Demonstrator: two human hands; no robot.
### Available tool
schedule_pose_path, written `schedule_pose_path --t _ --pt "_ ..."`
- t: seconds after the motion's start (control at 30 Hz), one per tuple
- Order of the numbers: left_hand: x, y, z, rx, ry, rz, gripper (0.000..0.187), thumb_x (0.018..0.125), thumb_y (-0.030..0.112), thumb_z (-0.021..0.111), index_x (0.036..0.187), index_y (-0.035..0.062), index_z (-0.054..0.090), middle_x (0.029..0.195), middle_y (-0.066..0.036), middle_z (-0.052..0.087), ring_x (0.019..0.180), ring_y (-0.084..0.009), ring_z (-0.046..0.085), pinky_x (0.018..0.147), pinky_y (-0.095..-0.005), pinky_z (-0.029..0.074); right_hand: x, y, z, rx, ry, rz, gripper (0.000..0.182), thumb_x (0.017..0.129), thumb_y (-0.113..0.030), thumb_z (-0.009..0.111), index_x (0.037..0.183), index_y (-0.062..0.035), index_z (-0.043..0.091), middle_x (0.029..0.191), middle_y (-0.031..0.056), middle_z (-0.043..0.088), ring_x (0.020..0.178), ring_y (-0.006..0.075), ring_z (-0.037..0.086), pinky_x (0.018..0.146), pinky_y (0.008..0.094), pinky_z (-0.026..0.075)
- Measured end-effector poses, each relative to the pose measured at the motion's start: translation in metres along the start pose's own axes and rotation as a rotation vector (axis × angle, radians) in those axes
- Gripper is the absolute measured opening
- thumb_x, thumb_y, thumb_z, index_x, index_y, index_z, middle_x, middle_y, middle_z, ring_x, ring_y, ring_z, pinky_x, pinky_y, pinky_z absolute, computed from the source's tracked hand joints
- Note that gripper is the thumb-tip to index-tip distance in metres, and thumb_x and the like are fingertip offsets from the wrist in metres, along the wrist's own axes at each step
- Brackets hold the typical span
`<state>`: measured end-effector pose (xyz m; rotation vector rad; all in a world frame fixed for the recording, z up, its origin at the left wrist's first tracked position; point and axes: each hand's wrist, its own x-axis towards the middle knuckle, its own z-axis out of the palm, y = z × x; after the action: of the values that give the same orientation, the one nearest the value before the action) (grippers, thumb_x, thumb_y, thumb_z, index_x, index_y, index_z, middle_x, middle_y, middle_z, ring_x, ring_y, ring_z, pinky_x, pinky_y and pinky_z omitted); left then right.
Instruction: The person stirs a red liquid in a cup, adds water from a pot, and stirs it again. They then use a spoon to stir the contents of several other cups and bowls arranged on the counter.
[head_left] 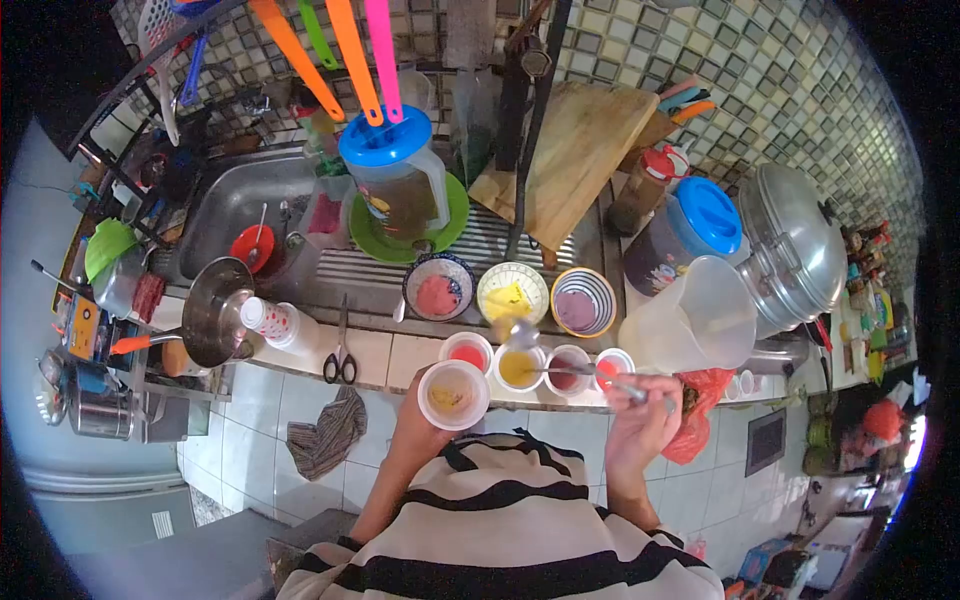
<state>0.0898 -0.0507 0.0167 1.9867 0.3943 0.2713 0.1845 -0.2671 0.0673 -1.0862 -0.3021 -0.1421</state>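
Observation:
My left hand (412, 425) is wrapped round a small plastic cup (474, 414) with yellowish bits at its bottom, held just in front of the counter edge. In my right hand (640, 428) is the handle of a metal spoon (578, 371), which reaches left over the row of cups; its end is blurred. Along the counter edge stand a cup of red contents (467, 355), a cup of yellow liquid (518, 368), a dark red cup (568, 370) and another red one (613, 368). Behind them sit bowls with pink (438, 294), yellow (508, 299) and purple (576, 310) contents.
A stack of cups (270, 320), black-handled scissors (340, 360) and a pan (215, 312) lie to the left. A lidded pitcher (395, 185) stands on a green plate near the sink (215, 205). On the right are a clear container (690, 320), another blue-lidded pitcher (705, 225) and a large metal pot (795, 240).

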Motion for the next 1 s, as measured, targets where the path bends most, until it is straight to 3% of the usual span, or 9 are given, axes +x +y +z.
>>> schedule_pose_path --t 0.07,0.17,0.37,0.5,0.83,1.0 --pt "0.0 0.001 0.001 -0.009 0.002 0.006 0.063 0.063 0.018 0.077 0.115 0.0029 0.045 0.11 -0.014 0.054 0.102 -0.0262 0.055 0.085 -0.0345 0.044 0.011 0.008 -0.013 -0.015 0.188 -0.007 0.013 0.091 -0.011 0.04 0.092 0.0017 0.045 0.091 0.0219 0.057 0.073 0.0248 0.062 0.064 0.0284 0.053" --pt "0.0 -0.002 0.002 -0.052 0.015 0.072 0.064 0.063 0.02 0.078 0.115 0.0027 0.045 0.11 -0.014 0.054 0.102 -0.0257 0.055 0.085 -0.0347 0.045 0.017 0.018 -0.029 -0.218 0.238 0.031 0.011 0.091 -0.008 0.04 0.091 0.0017 0.045 0.095 0.0213 0.057 0.075 0.0235 0.062 0.07 0.0283 0.053" --pt "0.001 0.005 0.003 -0.02 0.011 0.075 0.061 0.063 0.019 0.078 0.114 0.0031 0.046 0.11 -0.014 0.054 0.101 -0.026 0.055 0.085 -0.0351 0.045 0.016 0.049 -0.048 -0.611 0.156 -0.015 0.012 0.088 0.001 0.038 0.089 0.0055 0.05 0.095 0.0174 0.059 0.084 0.0202 0.061 0.076 0.0297 0.051" --pt "0.002 0.0 0.003 -0.031 0.016 0.113 0.058 0.063 0.017 0.077 0.112 0.0034 0.048 0.109 -0.014 0.054 0.1 -0.0268 0.056 0.084 -0.0353 0.045 0.017 0.059 -0.051 -0.78 0.128 -0.02 0.013 0.087 0.003 0.039 0.087 0.0069 0.051 0.088 0.016 0.062 0.08 0.0184 0.063 0.074 0.0284 0.05" --pt "0.0 0.003 0.001 -0.037 0.056 0.087 0.056 0.063 0.013 0.076 0.11 0.0029 0.049 0.107 -0.014 0.055 0.098 -0.0271 0.056 0.083 -0.0352 0.045 0.02 0.072 -0.052 -0.73 0.076 0.014 0.013 0.086 0.003 0.039 0.088 0.0079 0.051 0.085 0.0146 0.061 0.078 0.0194 0.064 0.072 0.0284 0.051" --pt "-0.001 0.002 -0.004 -0.039 0.082 0.092 0.056 0.062 0.012 0.076 0.11 0.0024 0.048 0.106 -0.014 0.055 0.098 -0.0269 0.056 0.082 -0.0348 0.045 0.023 0.078 -0.057 -0.412 0.201 0.092 0.012 0.087 0.003 0.037 0.086 0.0084 0.048 0.092 0.0161 0.057 0.083 0.0243 0.062 0.076 0.0304 0.052"
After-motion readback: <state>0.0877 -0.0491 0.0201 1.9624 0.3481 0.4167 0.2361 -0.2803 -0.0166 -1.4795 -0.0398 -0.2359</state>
